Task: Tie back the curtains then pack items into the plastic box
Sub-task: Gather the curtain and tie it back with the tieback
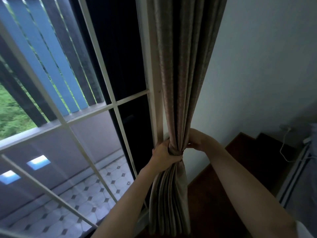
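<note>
A grey-brown curtain [180, 69] hangs gathered beside the white window frame, pinched into a narrow waist near the lower middle. A band of the same fabric, the tieback [175, 152], wraps that waist. My left hand [164, 157] grips the bunched curtain and tieback from the left. My right hand [197, 140] reaches behind the curtain on the right, fingers closed on the tieback's end; the fingertips are hidden by fabric. No plastic box is in view.
A white-barred glass door [103, 110] fills the left, with a tiled balcony beyond. A white wall [257, 74] stands to the right. Dark wooden floor [223, 177] lies below, with a white cable [284, 146] and a white appliance edge [295, 177] at far right.
</note>
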